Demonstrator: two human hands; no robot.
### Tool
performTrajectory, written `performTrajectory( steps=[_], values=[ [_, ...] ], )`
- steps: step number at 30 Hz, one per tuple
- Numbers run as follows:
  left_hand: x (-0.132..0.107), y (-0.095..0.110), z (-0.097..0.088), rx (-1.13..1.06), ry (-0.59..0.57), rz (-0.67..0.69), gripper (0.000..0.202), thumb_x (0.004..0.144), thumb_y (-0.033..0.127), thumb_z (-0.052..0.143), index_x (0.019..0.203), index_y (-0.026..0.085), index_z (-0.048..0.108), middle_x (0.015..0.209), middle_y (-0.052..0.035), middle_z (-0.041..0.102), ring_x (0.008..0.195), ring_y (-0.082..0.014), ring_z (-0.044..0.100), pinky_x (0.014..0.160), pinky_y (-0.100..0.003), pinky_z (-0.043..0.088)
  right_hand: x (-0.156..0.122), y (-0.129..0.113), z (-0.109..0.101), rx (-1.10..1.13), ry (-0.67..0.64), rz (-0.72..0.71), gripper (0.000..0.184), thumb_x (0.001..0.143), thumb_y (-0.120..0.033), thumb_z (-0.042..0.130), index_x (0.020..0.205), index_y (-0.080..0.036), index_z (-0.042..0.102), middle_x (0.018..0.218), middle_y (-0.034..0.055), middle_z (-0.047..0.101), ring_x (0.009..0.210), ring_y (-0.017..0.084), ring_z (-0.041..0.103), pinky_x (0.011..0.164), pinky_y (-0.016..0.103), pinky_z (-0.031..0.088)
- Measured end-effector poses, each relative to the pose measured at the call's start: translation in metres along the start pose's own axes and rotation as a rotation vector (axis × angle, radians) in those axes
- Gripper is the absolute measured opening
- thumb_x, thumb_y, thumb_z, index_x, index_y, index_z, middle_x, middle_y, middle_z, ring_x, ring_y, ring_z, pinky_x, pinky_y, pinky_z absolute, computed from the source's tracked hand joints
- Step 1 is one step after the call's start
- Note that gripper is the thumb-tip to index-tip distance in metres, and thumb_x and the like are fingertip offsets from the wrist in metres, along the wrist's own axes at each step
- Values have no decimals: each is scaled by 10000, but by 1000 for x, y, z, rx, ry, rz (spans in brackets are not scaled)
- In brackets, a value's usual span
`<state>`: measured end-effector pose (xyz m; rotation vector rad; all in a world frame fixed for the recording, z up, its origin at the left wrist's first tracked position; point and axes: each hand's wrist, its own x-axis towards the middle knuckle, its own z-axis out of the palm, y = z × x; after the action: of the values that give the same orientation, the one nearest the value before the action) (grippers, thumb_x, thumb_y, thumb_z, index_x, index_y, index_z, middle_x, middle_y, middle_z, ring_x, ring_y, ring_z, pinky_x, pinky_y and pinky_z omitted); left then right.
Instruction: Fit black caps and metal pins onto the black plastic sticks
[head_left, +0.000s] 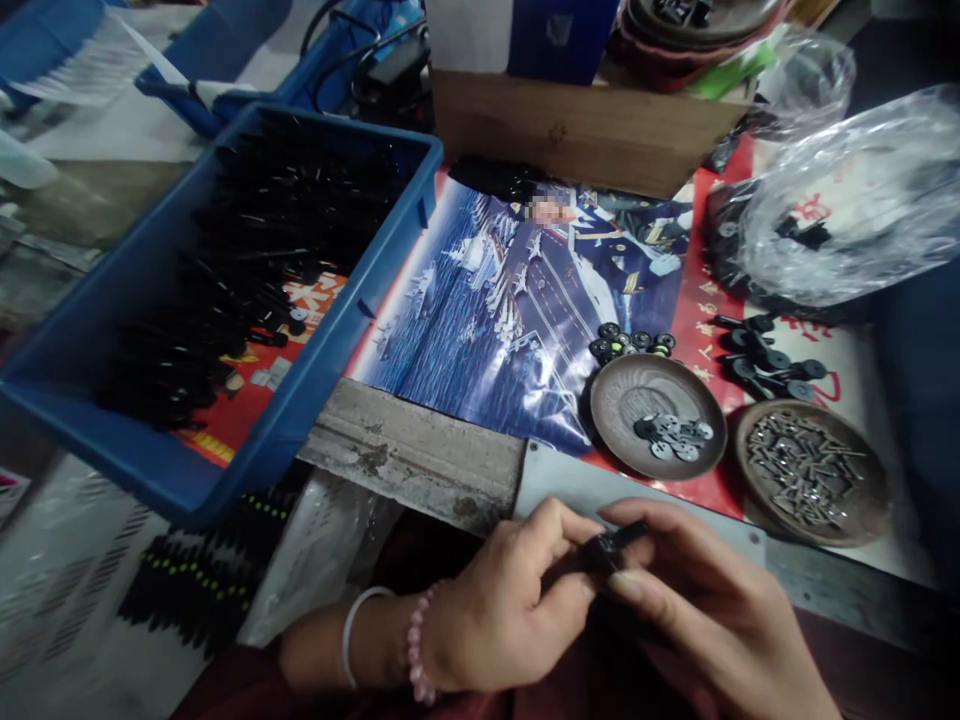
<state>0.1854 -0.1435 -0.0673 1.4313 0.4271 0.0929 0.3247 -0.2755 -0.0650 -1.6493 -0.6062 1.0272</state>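
Note:
My left hand and my right hand meet at the bottom of the view, both pinched on one small black part held between their fingertips. A white bangle and a pink bead bracelet sit on my left wrist. Just beyond the hands stand two brown dishes: the left dish holds small grey and black discs, the right dish holds several small metal pins. Loose black wheel-like parts lie behind the dishes on a printed poster.
A blue bin full of black rod-shaped parts fills the left. A clear plastic bag with black parts lies at the right. A cardboard box stands at the back. More black parts with green tips lie at lower left.

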Motion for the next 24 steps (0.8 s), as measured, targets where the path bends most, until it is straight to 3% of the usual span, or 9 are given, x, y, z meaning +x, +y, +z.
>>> performTrajectory(
  steps=[4,6,9,11,15,20,24],
  values=[
    [-4,-3,3,64,17,-20,184,920,120,530,1093,176,556,807,-16,696,601,-118,621,659,-242,506,0,5,0,-75,-90,-85,175,913,-340,718,1075,-303,664,748,-32,668,596,127,606,535,172,490],
    [-6,-4,5,81,22,-9,199,921,124,537,1114,171,556,866,-42,714,680,-135,656,670,-241,501,-2,3,2,-122,-58,-109,166,915,-327,712,1075,-317,670,777,-31,689,611,126,612,556,174,489],
    [-6,-4,7,32,16,-36,176,924,127,529,1094,166,557,765,-9,656,616,-116,596,601,-220,466,-3,-3,8,-40,28,7,174,874,-382,754,1018,-303,697,732,-31,669,623,124,593,572,173,469],
    [-4,-4,9,-121,-13,-105,137,938,157,521,1073,170,537,712,20,595,528,-85,511,527,-194,423,-3,-7,10,106,30,136,217,844,-434,779,959,-269,696,678,-30,629,601,118,567,551,173,447],
    [3,-8,12,-464,-97,-198,214,945,314,595,1064,169,492,821,-28,647,468,-44,482,468,-162,411,-2,-8,11,271,53,254,289,859,-493,752,945,-226,683,618,-27,575,532,110,521,491,182,409],
    [5,-11,8,-452,-134,-224,342,953,507,583,1000,187,474,688,4,639,380,-44,465,373,-136,339,-6,-5,16,172,111,145,300,853,-499,762,913,-210,704,662,-9,616,561,112,522,508,186,421],
    [0,-9,3,-415,-87,-194,285,970,470,556,967,195,479,632,32,612,359,-42,431,354,-129,318,-9,-8,19,77,29,55,238,929,-463,676,959,-228,692,638,-19,618,519,122,525,472,199,423]
  ],
)
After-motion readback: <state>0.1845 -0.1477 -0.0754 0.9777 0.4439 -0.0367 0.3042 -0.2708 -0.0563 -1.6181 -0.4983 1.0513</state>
